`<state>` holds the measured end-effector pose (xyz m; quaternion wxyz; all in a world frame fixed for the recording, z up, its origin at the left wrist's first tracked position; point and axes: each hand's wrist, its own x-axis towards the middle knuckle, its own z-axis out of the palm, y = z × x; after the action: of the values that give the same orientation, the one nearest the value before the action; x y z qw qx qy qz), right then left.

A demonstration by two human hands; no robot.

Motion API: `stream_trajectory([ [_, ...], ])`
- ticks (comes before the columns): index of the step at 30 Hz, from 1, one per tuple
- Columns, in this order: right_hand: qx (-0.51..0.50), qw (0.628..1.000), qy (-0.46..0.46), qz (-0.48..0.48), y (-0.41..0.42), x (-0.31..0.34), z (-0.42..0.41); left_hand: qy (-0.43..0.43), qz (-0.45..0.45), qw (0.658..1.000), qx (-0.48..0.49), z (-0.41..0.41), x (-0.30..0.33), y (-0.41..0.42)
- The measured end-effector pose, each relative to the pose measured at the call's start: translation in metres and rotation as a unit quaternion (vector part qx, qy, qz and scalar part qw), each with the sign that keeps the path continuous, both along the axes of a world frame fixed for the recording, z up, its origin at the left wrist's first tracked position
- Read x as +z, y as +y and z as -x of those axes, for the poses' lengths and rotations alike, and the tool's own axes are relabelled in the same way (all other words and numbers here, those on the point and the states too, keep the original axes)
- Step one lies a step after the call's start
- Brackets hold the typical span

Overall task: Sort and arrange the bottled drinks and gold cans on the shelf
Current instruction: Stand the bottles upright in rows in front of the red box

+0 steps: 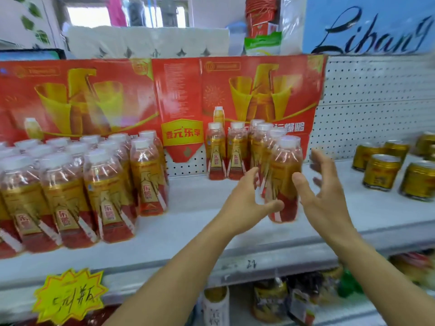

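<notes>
A white shelf carries gold-and-red bottled drinks with white caps. A large block of bottles stands at the left. A smaller cluster of bottles stands in the middle, and its front bottle is nearest me. My left hand is on that bottle's left with fingers spread, the thumb reaching across its lower part. My right hand is on its right, fingers apart and blurred, the thumb close to the bottle's side. Neither hand is closed around it. Several gold cans stand at the right.
A red and gold cardboard poster lines the back of the shelf, with white pegboard to its right. A yellow starburst price tag hangs on the shelf's front edge. More drinks and packets fill the shelf below.
</notes>
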<state>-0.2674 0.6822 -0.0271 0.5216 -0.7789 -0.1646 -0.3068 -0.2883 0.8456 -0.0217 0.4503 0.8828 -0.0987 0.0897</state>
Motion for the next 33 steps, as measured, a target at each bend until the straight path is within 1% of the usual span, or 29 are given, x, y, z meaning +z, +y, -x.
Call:
stream_trajectory([
  [2,0.056,0.993,0.099,-0.018,-0.011,-0.005,-0.007,0.011,0.054,0.998,0.001,-0.015,-0.006,-0.018],
  [3,0.079,0.989,0.125,-0.013,-0.015,-0.007,-0.008,0.016,0.073,0.997,0.003,-0.021,-0.009,-0.024],
  [6,0.114,0.983,0.141,-0.002,-0.021,-0.011,-0.011,0.022,0.104,0.994,0.015,-0.035,-0.016,-0.034],
  [10,0.144,0.977,0.157,0.014,-0.019,-0.010,-0.018,-0.001,0.107,0.992,0.062,-0.040,-0.023,-0.034],
  [13,0.144,0.975,0.161,0.047,-0.006,-0.010,-0.021,-0.021,0.079,0.990,0.112,-0.033,-0.024,-0.031],
  [16,0.147,0.974,0.160,0.063,0.008,-0.010,-0.021,-0.008,0.037,0.993,0.113,-0.016,-0.019,-0.017],
  [17,0.148,0.974,0.158,0.062,0.013,-0.010,-0.022,-0.012,0.004,0.994,0.113,-0.007,-0.016,-0.009],
  [19,0.156,0.974,0.155,0.054,0.022,-0.011,-0.022,-0.044,-0.094,0.986,0.132,0.014,-0.013,0.012],
  [21,0.173,0.970,0.164,0.047,0.035,-0.010,-0.018,-0.096,-0.175,0.966,0.165,0.038,-0.011,0.036],
  [23,0.191,0.966,0.166,0.052,0.050,-0.010,-0.014,-0.157,-0.237,0.936,0.209,0.058,-0.007,0.065],
  [25,0.206,0.960,0.173,0.073,0.067,-0.007,-0.009,-0.227,-0.290,0.889,0.272,0.074,0.003,0.101],
  [27,0.224,0.954,0.176,0.094,0.087,-0.004,-0.002,-0.279,-0.312,0.843,0.336,0.085,0.017,0.140],
  [28,0.229,0.952,0.174,0.102,0.098,-0.002,0.002,-0.283,-0.320,0.826,0.367,0.091,0.026,0.159],
  [30,0.234,0.951,0.164,0.120,0.120,0.002,0.009,-0.252,-0.335,0.813,0.405,0.099,0.042,0.190],
  [31,0.241,0.949,0.160,0.128,0.131,0.004,0.012,-0.229,-0.358,0.810,0.404,0.101,0.047,0.203],
  [33,0.262,0.941,0.163,0.137,0.150,0.006,0.017,-0.185,-0.427,0.804,0.370,0.100,0.052,0.218],
])
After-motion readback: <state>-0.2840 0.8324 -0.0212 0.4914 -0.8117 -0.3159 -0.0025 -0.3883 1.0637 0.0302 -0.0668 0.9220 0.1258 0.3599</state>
